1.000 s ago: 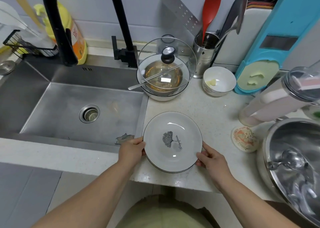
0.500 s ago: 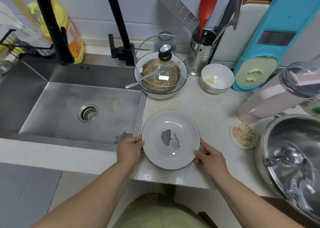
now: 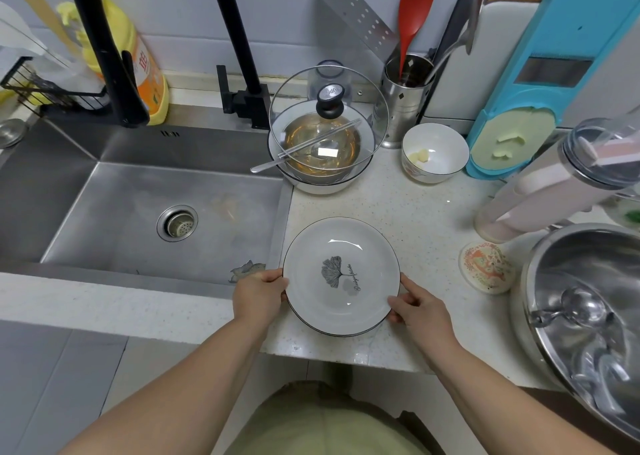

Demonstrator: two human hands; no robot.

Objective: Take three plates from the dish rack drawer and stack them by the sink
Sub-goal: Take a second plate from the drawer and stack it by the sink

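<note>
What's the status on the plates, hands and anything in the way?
Left hand and right hand grip opposite rims of the plate stack. Stack on the counter beside the sink. Plate count unclear. Nothing in the way.

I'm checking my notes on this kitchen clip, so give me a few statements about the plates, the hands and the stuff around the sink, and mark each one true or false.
1. Both hands hold the plate stack: the left hand at its left rim, the right hand at its right rim. True.
2. The plate stack sits inside the sink. False: it is over the counter, just right of the sink.
3. The top plate carries a dark leaf print. True.
4. The glass lid lies flat on the counter. False: it leans tilted on a bowl behind the plates.
5. The small white bowl is full of water. False: only a few pale bits lie in it.
</note>
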